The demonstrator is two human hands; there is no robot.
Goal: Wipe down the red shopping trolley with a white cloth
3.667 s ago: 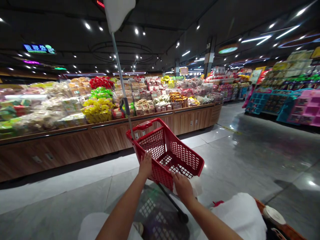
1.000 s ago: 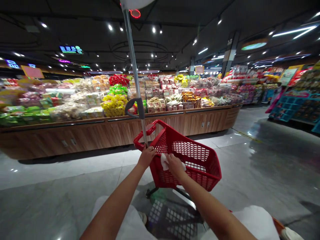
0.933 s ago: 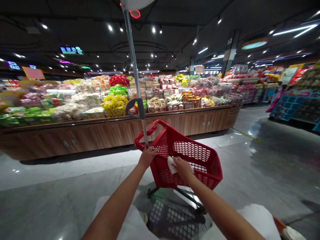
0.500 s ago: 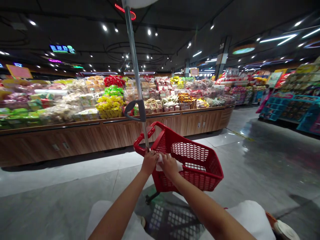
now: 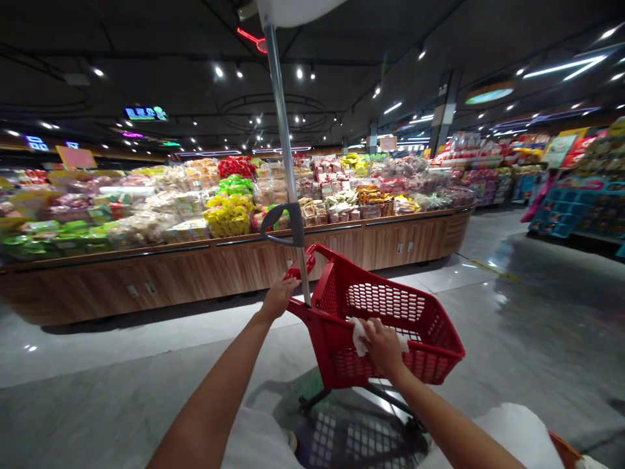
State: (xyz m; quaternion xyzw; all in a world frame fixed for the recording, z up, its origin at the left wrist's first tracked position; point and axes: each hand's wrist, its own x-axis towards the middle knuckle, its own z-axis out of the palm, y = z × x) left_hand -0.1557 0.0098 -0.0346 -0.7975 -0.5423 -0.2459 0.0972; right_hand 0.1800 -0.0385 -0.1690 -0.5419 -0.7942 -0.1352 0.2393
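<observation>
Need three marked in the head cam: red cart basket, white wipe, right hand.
red cart basket (image 5: pixel 430 355), head view, on the mesh of its outer side wall
white wipe (image 5: pixel 359 340), head view, on the part showing beside the fingers
right hand (image 5: pixel 385 348), head view, on the middle of the back of the hand

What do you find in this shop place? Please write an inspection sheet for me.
Surface: grey tile floor, shiny.
Job's things: red basket cart with metal pole; white tissue on the basket's rim.
Clutter: orange edge in the lower right corner; cannot tell what it is.
Hands: right hand presses the tissue on the rim; left hand is beside the pole, near the red handle.
Cables: nothing seen.
Surroundings: wooden counter piled with snack packets; blue racks at right.
</observation>
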